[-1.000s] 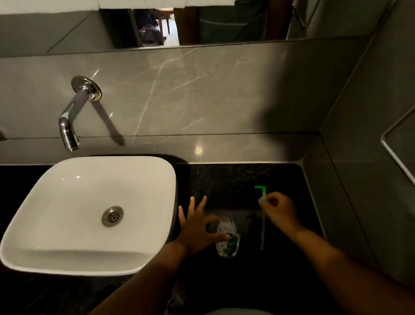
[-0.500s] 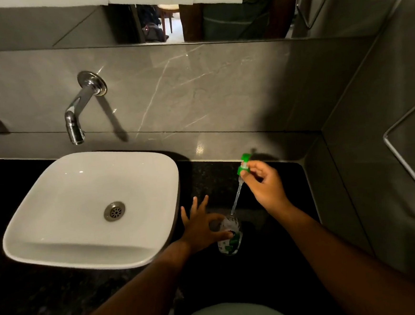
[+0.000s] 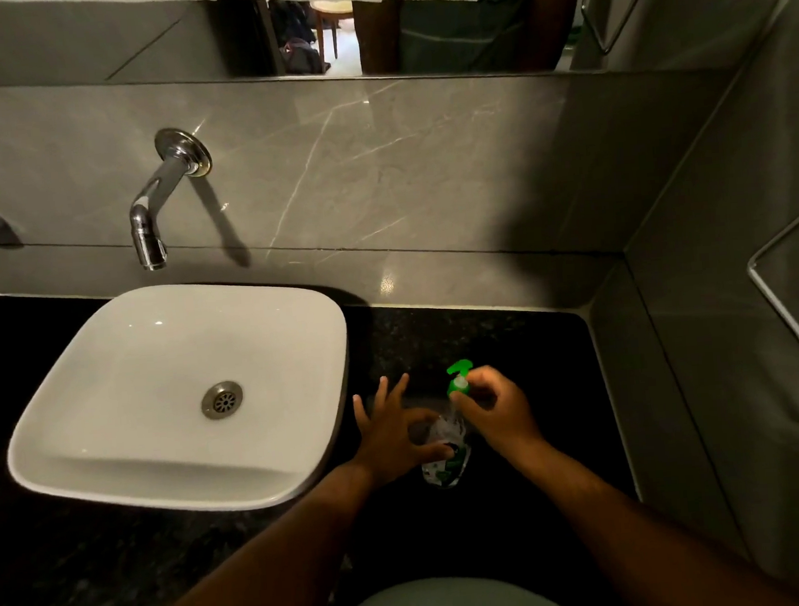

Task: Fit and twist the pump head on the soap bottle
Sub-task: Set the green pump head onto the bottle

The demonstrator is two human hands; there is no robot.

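A clear soap bottle with a green-and-white label stands on the black counter, right of the basin. My left hand grips its upper part between thumb and forefinger, the other fingers spread. The green pump head sits at the bottle's neck, nozzle pointing away from me. My right hand pinches its collar. The dip tube is out of sight, down inside the bottle.
A white square basin with a steel drain takes up the left of the counter, under a chrome wall tap. Grey tiled walls close in behind and on the right. A mirror runs along the top.
My right hand lifted the pump head off the counter, raised it above the bottle, then lowered it so the tube slid into the neck. My left hand stayed on the bottle.
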